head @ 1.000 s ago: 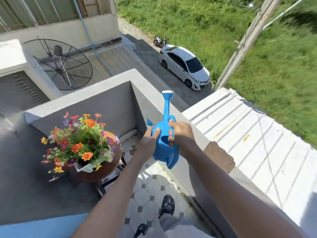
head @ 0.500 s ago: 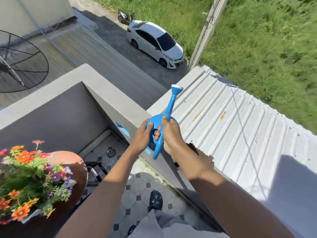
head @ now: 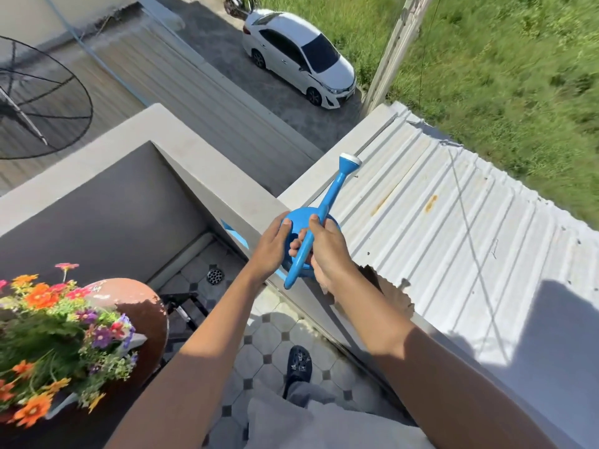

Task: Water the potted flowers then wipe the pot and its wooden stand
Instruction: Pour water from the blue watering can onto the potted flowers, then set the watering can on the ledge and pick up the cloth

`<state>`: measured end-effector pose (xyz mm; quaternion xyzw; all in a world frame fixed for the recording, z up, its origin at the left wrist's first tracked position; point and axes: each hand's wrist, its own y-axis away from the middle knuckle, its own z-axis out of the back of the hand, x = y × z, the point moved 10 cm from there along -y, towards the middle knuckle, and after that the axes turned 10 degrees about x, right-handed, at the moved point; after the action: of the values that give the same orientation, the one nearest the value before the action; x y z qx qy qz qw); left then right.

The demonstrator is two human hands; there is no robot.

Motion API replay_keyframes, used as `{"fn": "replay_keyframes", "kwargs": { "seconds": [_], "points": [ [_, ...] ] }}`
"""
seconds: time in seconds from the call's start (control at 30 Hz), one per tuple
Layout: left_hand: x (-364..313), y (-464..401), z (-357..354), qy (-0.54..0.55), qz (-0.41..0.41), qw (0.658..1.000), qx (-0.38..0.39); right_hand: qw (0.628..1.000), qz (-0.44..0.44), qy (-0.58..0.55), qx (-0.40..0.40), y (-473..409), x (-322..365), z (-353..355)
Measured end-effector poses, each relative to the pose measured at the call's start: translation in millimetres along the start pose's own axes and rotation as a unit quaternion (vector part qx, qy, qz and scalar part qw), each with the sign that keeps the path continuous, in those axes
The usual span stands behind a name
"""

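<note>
Both hands had carried the can [head: 303, 244] right, away from the flowers [head: 55, 338], onto the wall [head: 227, 189]. The left hand [head: 270, 251] cupped its body; the right hand [head: 327, 254] was wrapped round the handle. Watering looked finished, wiping next.

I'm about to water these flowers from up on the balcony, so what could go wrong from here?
1. The blue watering can, gripped by the left hand and right hand, sits over the parapet wall; a slip could drop it onto the metal roof.
2. Its spout points away from the flower pot, so tipping now would likely spill water on the roof.
3. Swinging the can left might brush the flowers.
</note>
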<state>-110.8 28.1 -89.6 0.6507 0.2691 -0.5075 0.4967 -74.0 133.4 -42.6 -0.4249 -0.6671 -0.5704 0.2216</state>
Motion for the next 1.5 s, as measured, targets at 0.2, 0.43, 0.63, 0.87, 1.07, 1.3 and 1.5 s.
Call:
{"fn": "replay_keyframes", "kwargs": {
  "seconds": [0.2,0.43,0.63,0.87,1.07,1.3,1.5],
  "points": [
    [5,4,11,-0.043,0.045,0.997,-0.043,0.997,-0.013,0.080,0.016,5,2,16],
    [-92,54,18,-0.066,-0.064,0.979,-0.181,0.976,0.120,0.140,-0.120,28,24,70],
    [-127,64,-76,-0.142,-0.136,0.978,-0.075,0.941,0.178,0.201,-0.207,55,18,141],
    [40,39,-150,-0.247,0.195,0.945,0.090,0.914,0.134,0.289,-0.252,77,-33,209],
    [130,59,-163,-0.044,0.324,0.943,0.066,0.905,0.082,0.354,-0.222,75,-71,220],
    [146,54,-173,0.180,0.304,0.935,0.014,0.920,0.017,0.354,-0.169,68,-100,208],
    [106,60,-151,0.201,0.159,0.966,0.036,0.959,-0.041,0.235,-0.155,72,-110,187]
  ]
}}
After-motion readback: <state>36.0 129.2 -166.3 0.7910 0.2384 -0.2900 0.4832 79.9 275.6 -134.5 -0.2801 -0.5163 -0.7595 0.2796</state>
